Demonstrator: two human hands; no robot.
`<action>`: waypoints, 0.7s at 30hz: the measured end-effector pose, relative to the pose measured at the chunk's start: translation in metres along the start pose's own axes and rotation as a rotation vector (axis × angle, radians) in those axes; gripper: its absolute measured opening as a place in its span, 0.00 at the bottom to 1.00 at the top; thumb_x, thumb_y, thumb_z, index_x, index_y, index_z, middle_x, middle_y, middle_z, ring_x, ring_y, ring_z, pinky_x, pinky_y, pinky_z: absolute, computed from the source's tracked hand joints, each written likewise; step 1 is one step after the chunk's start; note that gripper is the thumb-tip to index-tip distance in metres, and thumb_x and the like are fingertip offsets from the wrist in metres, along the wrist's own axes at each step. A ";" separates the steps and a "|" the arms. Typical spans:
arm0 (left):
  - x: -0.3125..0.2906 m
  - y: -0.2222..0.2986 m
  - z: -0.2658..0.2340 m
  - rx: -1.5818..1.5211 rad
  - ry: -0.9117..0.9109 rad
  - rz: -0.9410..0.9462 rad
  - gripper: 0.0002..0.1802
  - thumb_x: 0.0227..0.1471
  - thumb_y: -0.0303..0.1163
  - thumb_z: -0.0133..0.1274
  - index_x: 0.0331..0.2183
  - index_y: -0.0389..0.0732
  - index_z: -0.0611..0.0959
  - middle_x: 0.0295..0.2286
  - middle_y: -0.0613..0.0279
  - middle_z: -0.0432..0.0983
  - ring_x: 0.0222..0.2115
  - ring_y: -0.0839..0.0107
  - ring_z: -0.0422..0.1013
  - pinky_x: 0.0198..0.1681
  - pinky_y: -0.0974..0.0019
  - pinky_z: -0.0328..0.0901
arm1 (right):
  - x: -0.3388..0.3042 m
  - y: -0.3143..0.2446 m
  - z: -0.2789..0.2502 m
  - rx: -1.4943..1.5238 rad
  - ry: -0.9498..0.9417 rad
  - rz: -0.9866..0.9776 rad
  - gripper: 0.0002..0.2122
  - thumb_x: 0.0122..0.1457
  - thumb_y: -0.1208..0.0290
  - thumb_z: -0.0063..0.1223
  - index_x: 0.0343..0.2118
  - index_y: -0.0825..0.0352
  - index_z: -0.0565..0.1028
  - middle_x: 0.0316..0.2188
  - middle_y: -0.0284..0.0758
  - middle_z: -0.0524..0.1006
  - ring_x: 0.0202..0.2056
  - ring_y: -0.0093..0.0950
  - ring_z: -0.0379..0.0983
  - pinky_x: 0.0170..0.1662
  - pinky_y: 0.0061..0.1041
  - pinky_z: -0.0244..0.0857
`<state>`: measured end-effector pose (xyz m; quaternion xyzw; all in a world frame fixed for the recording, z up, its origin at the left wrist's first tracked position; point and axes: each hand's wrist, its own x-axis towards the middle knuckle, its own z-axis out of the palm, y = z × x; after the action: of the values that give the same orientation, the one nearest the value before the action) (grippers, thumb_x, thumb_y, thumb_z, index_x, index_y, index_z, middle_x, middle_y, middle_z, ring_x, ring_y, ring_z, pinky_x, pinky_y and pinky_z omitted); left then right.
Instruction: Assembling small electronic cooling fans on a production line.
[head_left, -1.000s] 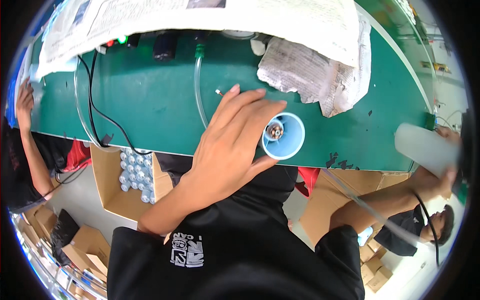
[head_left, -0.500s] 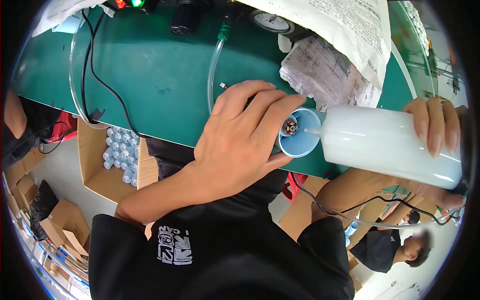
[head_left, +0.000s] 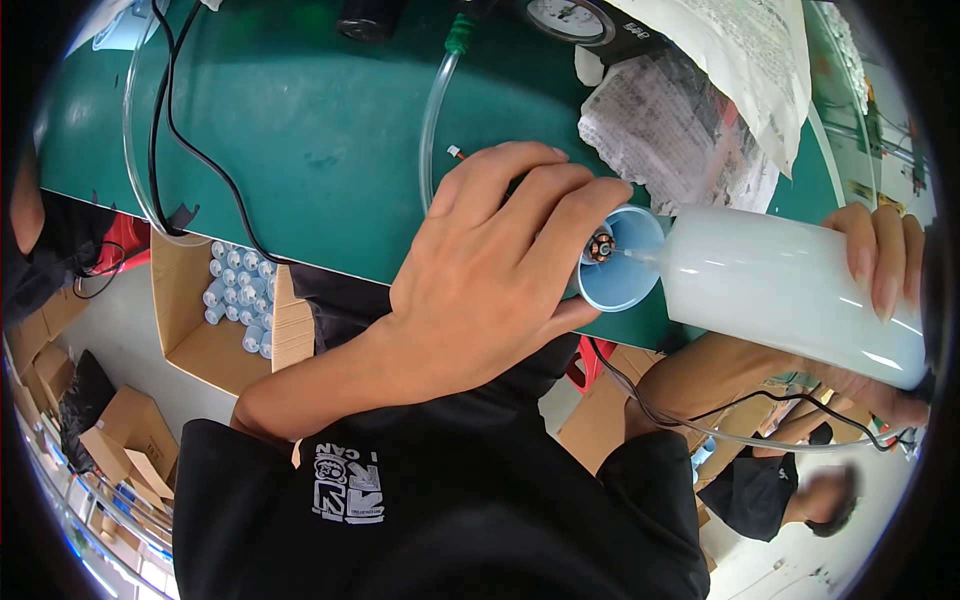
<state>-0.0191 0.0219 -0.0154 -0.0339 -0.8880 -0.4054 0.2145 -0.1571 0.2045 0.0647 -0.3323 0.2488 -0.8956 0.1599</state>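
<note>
My left hand (head_left: 490, 265) is wrapped round a light blue plastic cup-shaped housing (head_left: 637, 275), its open mouth turned to the right. Inside the housing sits a small motor part with copper windings (head_left: 600, 247). From under my left fingers pokes a wire end with a white connector (head_left: 456, 152). My right hand (head_left: 878, 260) grips a large translucent white squeeze bottle (head_left: 780, 285), tilted on its side. The bottle's thin clear nozzle reaches into the housing's mouth, its tip near the windings. A thin tube and black cable run by the bottle's base.
On the green table (head_left: 300, 130) lie black cables and a clear hose (head_left: 433, 125) with a green fitting. A round gauge (head_left: 570, 20) and crumpled printed paper (head_left: 670, 130) are at the back. A cardboard box (head_left: 205, 345) of blue housings stands left. A person (head_left: 765, 490) is at lower right.
Both hands, the housing and the bottle appear slightly further right in view. The nozzle has stayed inside the housing's mouth. The table's things have also shifted in view.
</note>
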 end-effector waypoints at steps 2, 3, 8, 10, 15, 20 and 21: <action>-0.001 -0.001 0.000 -0.001 0.002 0.002 0.36 0.27 0.35 0.70 0.45 0.43 0.78 0.41 0.62 0.75 0.45 0.59 0.69 0.47 0.58 0.63 | 0.001 0.000 -0.002 -0.003 -0.016 0.017 0.33 0.33 0.51 0.74 0.41 0.62 0.68 0.34 0.32 0.68 0.35 0.27 0.67 0.44 0.28 0.59; -0.001 -0.001 0.001 -0.003 0.003 0.006 0.36 0.27 0.35 0.70 0.45 0.43 0.78 0.41 0.62 0.75 0.45 0.59 0.69 0.47 0.59 0.63 | 0.000 0.000 0.000 -0.004 -0.024 0.025 0.33 0.34 0.51 0.73 0.41 0.62 0.68 0.35 0.32 0.68 0.36 0.28 0.67 0.44 0.29 0.59; -0.001 -0.002 -0.001 -0.005 -0.012 0.008 0.36 0.28 0.35 0.70 0.45 0.43 0.78 0.41 0.62 0.75 0.45 0.59 0.69 0.47 0.59 0.62 | 0.002 0.007 0.003 -0.014 -0.060 0.068 0.34 0.36 0.50 0.72 0.43 0.62 0.67 0.36 0.34 0.69 0.39 0.31 0.66 0.47 0.32 0.59; -0.001 -0.002 -0.001 0.000 -0.011 0.011 0.36 0.28 0.35 0.70 0.45 0.43 0.78 0.41 0.62 0.75 0.45 0.59 0.69 0.47 0.59 0.63 | 0.004 -0.006 -0.006 -0.016 -0.073 0.084 0.34 0.37 0.50 0.72 0.44 0.62 0.67 0.37 0.35 0.69 0.40 0.32 0.66 0.47 0.33 0.58; 0.000 -0.002 0.001 0.022 -0.002 0.010 0.36 0.28 0.36 0.70 0.45 0.43 0.79 0.41 0.63 0.75 0.45 0.60 0.69 0.47 0.59 0.63 | 0.005 0.003 -0.002 -0.023 -0.110 0.124 0.34 0.39 0.49 0.70 0.45 0.62 0.66 0.38 0.37 0.70 0.42 0.35 0.66 0.50 0.36 0.58; -0.001 -0.003 0.002 0.017 0.007 0.019 0.36 0.27 0.36 0.70 0.45 0.43 0.79 0.41 0.63 0.75 0.45 0.60 0.69 0.46 0.59 0.63 | 0.006 0.006 0.004 -0.028 -0.152 0.163 0.34 0.41 0.48 0.69 0.47 0.62 0.66 0.40 0.39 0.70 0.45 0.39 0.65 0.52 0.39 0.57; -0.001 -0.003 0.002 0.015 0.011 0.023 0.37 0.27 0.36 0.70 0.45 0.43 0.79 0.41 0.63 0.75 0.45 0.60 0.69 0.46 0.59 0.63 | 0.005 0.003 0.002 -0.031 -0.160 0.171 0.34 0.42 0.48 0.69 0.48 0.62 0.66 0.40 0.39 0.70 0.46 0.39 0.65 0.53 0.40 0.57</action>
<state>-0.0192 0.0217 -0.0190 -0.0402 -0.8893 -0.3963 0.2244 -0.1593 0.1991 0.0674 -0.3826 0.2763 -0.8454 0.2500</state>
